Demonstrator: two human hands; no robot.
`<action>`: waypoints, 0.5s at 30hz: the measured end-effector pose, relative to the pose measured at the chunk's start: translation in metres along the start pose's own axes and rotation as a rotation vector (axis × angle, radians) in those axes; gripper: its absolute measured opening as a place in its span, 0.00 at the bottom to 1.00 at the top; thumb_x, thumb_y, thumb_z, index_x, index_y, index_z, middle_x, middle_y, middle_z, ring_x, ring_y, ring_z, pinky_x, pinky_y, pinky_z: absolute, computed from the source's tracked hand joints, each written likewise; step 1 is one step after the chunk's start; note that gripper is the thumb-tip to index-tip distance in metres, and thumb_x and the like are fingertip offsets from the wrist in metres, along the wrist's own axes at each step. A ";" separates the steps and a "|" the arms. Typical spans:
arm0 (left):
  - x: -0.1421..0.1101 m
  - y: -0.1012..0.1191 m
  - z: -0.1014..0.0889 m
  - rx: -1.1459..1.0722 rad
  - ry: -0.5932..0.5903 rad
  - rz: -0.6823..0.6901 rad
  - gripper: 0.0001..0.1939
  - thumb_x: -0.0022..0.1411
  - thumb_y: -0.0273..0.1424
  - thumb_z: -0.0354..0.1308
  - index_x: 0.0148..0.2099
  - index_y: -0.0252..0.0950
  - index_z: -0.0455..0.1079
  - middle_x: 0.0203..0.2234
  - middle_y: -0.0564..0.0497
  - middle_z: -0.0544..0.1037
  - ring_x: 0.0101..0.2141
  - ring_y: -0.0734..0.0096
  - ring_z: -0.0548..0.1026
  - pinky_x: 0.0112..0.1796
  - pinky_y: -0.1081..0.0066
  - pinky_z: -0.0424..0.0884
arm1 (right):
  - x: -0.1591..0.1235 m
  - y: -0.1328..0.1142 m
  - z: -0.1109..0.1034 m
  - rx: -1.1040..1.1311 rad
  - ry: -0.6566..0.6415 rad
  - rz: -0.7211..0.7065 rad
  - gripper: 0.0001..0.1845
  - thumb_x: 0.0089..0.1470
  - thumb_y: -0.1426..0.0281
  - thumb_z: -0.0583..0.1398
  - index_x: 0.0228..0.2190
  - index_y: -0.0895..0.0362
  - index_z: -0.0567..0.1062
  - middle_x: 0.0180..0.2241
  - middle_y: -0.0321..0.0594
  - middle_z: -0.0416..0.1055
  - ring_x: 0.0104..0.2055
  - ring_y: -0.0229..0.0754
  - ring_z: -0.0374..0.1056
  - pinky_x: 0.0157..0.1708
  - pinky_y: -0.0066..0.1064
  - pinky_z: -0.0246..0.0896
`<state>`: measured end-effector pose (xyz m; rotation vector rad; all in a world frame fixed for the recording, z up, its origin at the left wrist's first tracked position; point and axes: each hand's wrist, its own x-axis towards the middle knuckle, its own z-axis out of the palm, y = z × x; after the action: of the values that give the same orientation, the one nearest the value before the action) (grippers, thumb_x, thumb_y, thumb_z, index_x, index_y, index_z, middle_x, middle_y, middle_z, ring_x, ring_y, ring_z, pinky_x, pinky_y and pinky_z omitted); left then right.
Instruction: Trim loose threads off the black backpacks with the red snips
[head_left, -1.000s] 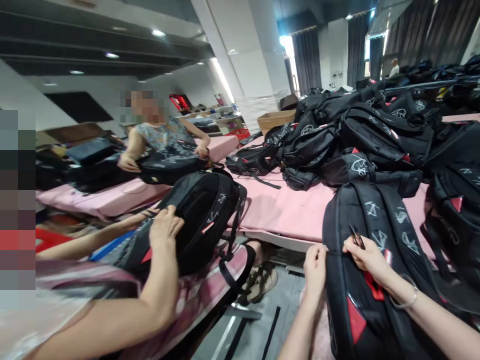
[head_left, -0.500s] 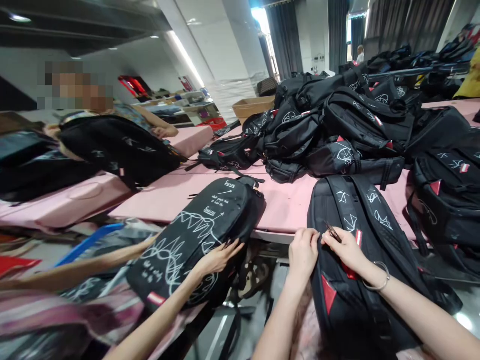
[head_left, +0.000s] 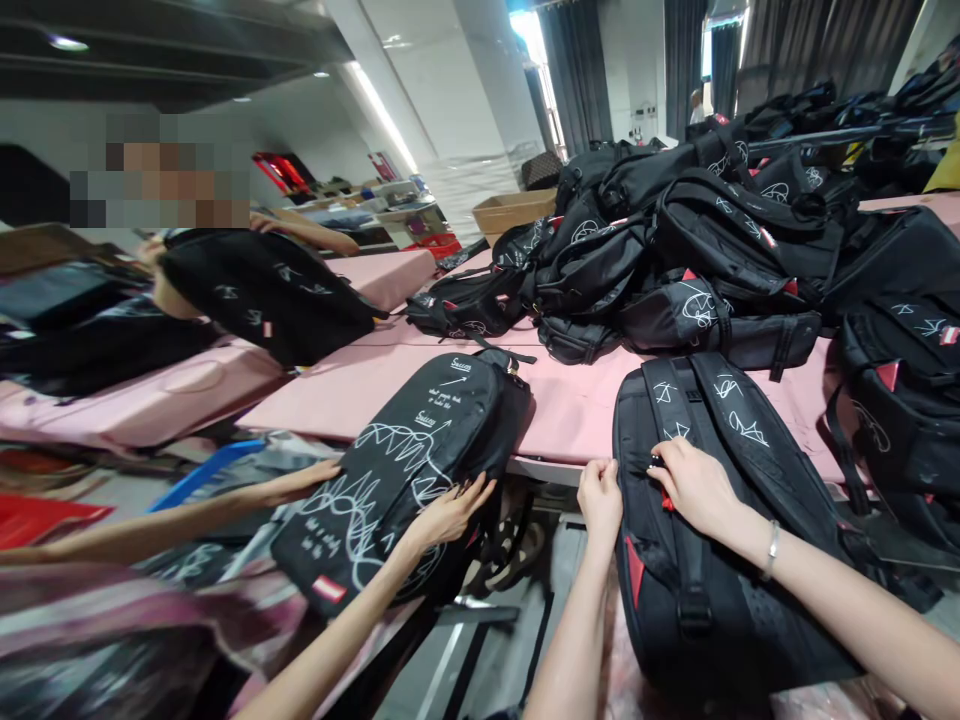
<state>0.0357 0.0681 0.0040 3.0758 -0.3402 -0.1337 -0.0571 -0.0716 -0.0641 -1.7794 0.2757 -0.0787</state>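
Observation:
A black backpack (head_left: 739, 590) with white scribbled drawings on its shoulder straps leans on the table edge in front of me, strap side up. My left hand (head_left: 601, 505) is closed at its left edge, fingertips pinching the side seam. Above the left strap my right hand (head_left: 694, 488), with a silver bangle at the wrist, is closed on a small dark tool (head_left: 657, 461). Its exact kind is mostly hidden by the fingers. A red piece (head_left: 667, 500) shows just below them. A red triangular patch (head_left: 634, 570) marks the pack's lower left side.
At left a co-worker's hands (head_left: 446, 515) rest on another black backpack (head_left: 405, 450) with white drawings. A heap of black backpacks (head_left: 675, 240) covers the pink table (head_left: 559, 410) behind. Another person holds a backpack (head_left: 262, 290) at far left. One more pack (head_left: 900, 400) stands right.
My right hand has turned over and moved slightly, so the tool's tips show less. My left hand has shifted a little lower along the edge. The far-left person's backpack has moved right.

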 end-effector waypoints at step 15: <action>-0.003 0.004 0.001 -0.041 0.089 0.074 0.13 0.58 0.37 0.46 0.30 0.32 0.62 0.28 0.46 0.68 0.32 0.66 0.65 0.37 0.68 0.60 | 0.017 -0.009 0.014 -0.188 -0.036 -0.137 0.07 0.57 0.72 0.50 0.34 0.60 0.67 0.34 0.43 0.62 0.37 0.44 0.61 0.34 0.34 0.57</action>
<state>0.0314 0.0654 0.0036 3.0118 -0.4407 -0.0014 -0.0369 -0.0605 -0.0603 -1.9836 0.1380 -0.1222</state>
